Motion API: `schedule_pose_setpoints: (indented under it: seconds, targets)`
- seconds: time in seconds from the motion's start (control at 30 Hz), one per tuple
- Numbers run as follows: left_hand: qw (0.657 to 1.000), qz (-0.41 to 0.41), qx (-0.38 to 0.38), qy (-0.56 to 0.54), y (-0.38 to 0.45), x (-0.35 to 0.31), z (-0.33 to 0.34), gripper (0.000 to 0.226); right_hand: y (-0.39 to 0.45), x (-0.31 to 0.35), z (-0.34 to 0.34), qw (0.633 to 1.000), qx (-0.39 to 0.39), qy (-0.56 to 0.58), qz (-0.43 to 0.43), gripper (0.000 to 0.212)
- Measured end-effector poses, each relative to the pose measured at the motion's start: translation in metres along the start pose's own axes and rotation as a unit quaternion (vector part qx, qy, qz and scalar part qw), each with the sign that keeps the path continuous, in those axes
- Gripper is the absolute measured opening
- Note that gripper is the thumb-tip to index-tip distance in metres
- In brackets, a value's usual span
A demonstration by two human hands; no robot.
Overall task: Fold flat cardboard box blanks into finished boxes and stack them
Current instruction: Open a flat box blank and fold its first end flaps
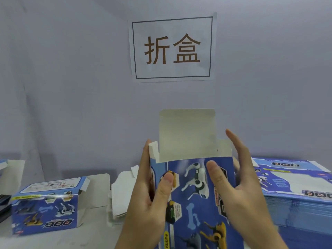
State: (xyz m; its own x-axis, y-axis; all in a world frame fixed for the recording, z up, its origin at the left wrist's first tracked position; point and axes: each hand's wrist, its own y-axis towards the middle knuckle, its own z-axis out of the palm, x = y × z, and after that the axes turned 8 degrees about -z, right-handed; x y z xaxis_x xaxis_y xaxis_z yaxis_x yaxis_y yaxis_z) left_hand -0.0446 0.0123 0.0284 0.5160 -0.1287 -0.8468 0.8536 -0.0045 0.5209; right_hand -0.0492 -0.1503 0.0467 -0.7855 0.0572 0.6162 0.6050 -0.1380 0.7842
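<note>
A blue printed box (190,200) with robot-dog artwork is held upright in front of me, partly formed into a tube. Its white top lid flap (186,133) stands straight up, and a small side flap shows at each upper corner. My left hand (149,193) grips the box's left edge, thumb on the front panel and fingers behind. My right hand (239,187) holds the right edge, thumb pressed on the front and fingers extended along the side.
One folded box (46,207) with open flaps lies on the white table (97,229) at left. A tall stack of flat blue blanks (294,193) sits at right. White folded cardboard pieces (120,196) lie behind my left hand. A paper sign (172,47) hangs on the wall.
</note>
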Motion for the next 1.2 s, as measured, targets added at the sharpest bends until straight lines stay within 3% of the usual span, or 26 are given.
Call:
schedule_pose_setpoints:
  seconds: [0.17, 0.27, 0.33, 0.37, 0.43, 0.53, 0.67, 0.73, 0.83, 0.9, 0.97, 1.03, 1.07, 1.13, 1.2]
  targets:
    - [1.0, 0.014, 0.003, 0.014, 0.0, 0.005, 0.0, 0.07, -0.006, -0.015, 0.008, 0.998, -0.025, 0.051, 0.04, 0.058]
    - [0.997, 0.043, -0.002, 0.067, 0.0, 0.007, 0.0, 0.043, -0.007, -0.018, 0.009, 0.996, -0.015, 0.063, 0.054, 0.047]
    - [0.994, 0.051, -0.009, 0.098, 0.001, 0.008, -0.001, 0.037, -0.009, -0.023, 0.008, 0.999, -0.025, 0.025, 0.038, 0.031]
    - [0.994, 0.042, -0.014, 0.1, 0.001, 0.008, 0.0, 0.038, -0.01, -0.024, 0.008, 0.999, -0.026, 0.01, 0.032, 0.026]
    - [0.998, 0.009, -0.03, 0.052, 0.002, 0.004, 0.002, 0.034, -0.012, -0.021, 0.011, 0.998, -0.028, 0.029, 0.042, 0.039]
    - [0.997, -0.026, -0.078, -0.004, 0.004, -0.001, 0.005, 0.061, -0.011, -0.013, 0.011, 0.996, -0.012, 0.057, 0.074, 0.048]
    - [0.992, -0.097, -0.075, 0.002, 0.003, 0.001, 0.0, 0.036, -0.011, -0.012, 0.005, 0.992, 0.019, 0.065, 0.109, 0.02]
    - [0.99, -0.114, -0.085, 0.011, 0.005, 0.002, 0.0, 0.039, -0.008, -0.009, 0.008, 0.986, 0.032, 0.073, 0.145, 0.009]
    - [0.989, -0.117, -0.088, -0.031, 0.009, -0.001, -0.001, 0.061, -0.001, -0.021, 0.006, 0.977, 0.025, 0.108, 0.182, 0.055]
    - [0.99, -0.113, -0.08, -0.029, 0.009, -0.001, -0.001, 0.067, -0.001, -0.022, 0.004, 0.974, 0.047, 0.095, 0.201, 0.067]
    - [0.99, -0.097, -0.089, -0.041, 0.008, -0.001, 0.001, 0.052, 0.002, -0.019, 0.009, 0.973, 0.052, 0.093, 0.203, 0.053]
    - [0.989, -0.08, -0.101, -0.07, 0.006, -0.002, 0.002, 0.013, 0.005, -0.016, 0.007, 0.97, 0.044, 0.101, 0.218, 0.038]
    - [0.988, -0.08, -0.104, -0.085, 0.005, -0.003, 0.003, 0.007, 0.005, -0.013, 0.006, 0.967, 0.046, 0.107, 0.227, 0.032]
    - [0.987, -0.072, -0.087, -0.119, 0.005, -0.001, 0.002, 0.029, 0.008, -0.012, 0.008, 0.967, 0.033, 0.118, 0.224, 0.014]
    - [0.985, -0.081, -0.083, -0.127, 0.004, -0.001, 0.002, 0.035, 0.0, -0.011, 0.009, 0.976, 0.035, 0.117, 0.179, 0.021]
